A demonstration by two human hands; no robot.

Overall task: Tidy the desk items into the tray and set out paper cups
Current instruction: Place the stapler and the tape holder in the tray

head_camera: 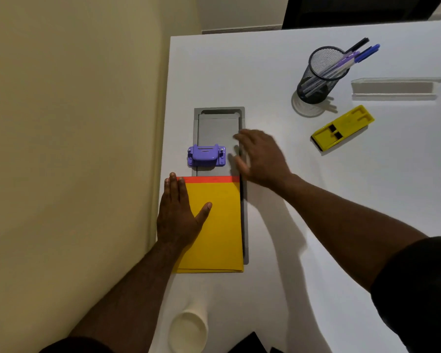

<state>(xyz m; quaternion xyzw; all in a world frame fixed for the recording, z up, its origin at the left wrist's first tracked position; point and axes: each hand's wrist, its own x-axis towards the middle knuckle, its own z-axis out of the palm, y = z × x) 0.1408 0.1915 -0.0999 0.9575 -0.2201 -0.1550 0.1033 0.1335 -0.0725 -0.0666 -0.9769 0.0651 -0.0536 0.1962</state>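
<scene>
Head view: no readable text or brand marks on anything.

White counter [316,225] fills the right and centre of the frame; beige wall down the left side, a dark shape at the upper right past the counter's far edge.

Grey tray [215,131] lies lengthwise at centre, near the counter's left edge. Yellow pad [222,230] with a red top strip covers the tray's lower part and overhangs its near end. Purple hole punch [206,155] sits at the tray's left edge, just above the pad. Paper cup [189,329] stands at bottom centre. Black mesh pen holder [318,75] with pens is at upper right; yellow stapler-like tool [343,127] just below it, apart from the tray. Clear plastic strip [392,87] at far right.

Left hand [177,215]: flat, palm down on the pad's left side, fingers together, thumb splayed, gripping nothing.

Right hand [261,155]: over the tray's right edge, motion-blurred, fingers loosely spread, nothing held.
</scene>
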